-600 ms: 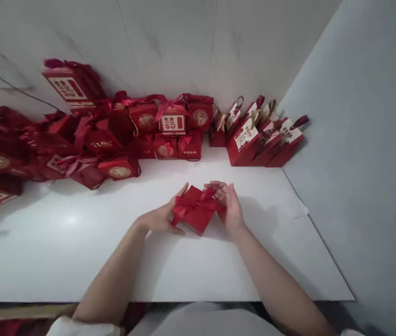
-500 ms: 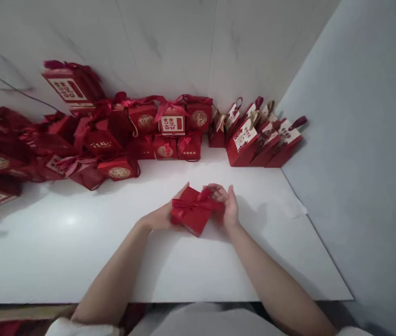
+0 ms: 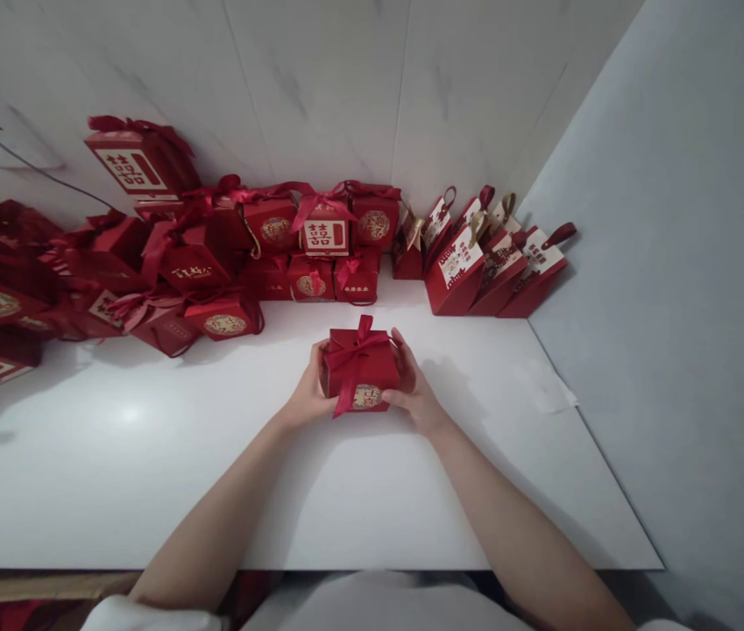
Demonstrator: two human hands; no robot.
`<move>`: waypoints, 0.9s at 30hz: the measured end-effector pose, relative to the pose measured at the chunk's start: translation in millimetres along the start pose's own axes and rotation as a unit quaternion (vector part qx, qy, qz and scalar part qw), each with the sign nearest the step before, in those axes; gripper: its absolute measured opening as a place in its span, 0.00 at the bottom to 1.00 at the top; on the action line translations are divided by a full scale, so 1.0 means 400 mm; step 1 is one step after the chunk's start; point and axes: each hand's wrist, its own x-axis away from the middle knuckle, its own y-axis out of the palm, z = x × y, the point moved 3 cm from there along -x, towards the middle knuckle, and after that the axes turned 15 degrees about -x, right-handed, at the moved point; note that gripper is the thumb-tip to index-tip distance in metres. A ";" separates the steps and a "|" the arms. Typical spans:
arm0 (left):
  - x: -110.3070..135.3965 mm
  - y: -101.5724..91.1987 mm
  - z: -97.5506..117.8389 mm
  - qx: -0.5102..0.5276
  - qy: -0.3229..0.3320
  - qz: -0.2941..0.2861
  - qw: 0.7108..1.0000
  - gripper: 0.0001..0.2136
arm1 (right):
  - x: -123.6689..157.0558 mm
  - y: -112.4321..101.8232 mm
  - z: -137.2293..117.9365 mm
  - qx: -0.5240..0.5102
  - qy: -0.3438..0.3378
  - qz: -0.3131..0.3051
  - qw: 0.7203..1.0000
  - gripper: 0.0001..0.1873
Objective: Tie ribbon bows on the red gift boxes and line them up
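A small red gift box (image 3: pixel 359 366) tied with a red ribbon bow stands upright on the white table (image 3: pixel 148 473), a gold round emblem on its near face. My left hand (image 3: pixel 309 394) grips its left side. My right hand (image 3: pixel 411 386) grips its right side, fingers wrapped round the far corner. Both hands hold the box between them, a short way in front of the pile of boxes at the back.
Many red ribbon-tied gift boxes (image 3: pixel 201 263) are heaped along the back wall and to the left. Several red gift bags with handles (image 3: pixel 490 258) lean in the back right corner. A grey wall panel (image 3: pixel 674 307) borders the table on the right.
The box was tilted with a corner toward me; it now stands upright with the emblem face toward me and sits farther from me. Both hands moved with it and closed on its sides.
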 end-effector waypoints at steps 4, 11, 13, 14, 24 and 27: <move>0.002 0.002 -0.002 0.004 0.034 -0.026 0.999 0.49 | 0.002 0.016 -0.023 0.005 -0.015 -0.009 1.000 0.56; 0.002 -0.005 0.012 -0.066 0.032 -0.063 0.995 0.44 | 0.000 -0.018 -0.044 -0.007 -0.030 0.022 0.999 0.53; 0.000 0.001 0.003 -0.060 0.006 -0.060 0.996 0.39 | 0.000 -0.025 -0.028 -0.034 -0.019 0.042 0.998 0.49; -0.001 0.003 -0.005 -0.052 -0.018 -0.043 0.998 0.36 | 0.001 -0.024 -0.015 -0.051 -0.009 0.051 0.997 0.47; -0.011 -0.001 -0.011 -0.048 -0.174 0.095 0.979 0.36 | -0.006 0.021 0.043 -0.097 0.015 0.074 0.992 0.34; -0.012 -0.010 -0.010 -0.035 -0.165 0.085 0.982 0.36 | -0.006 0.003 0.044 -0.094 0.033 0.114 0.988 0.38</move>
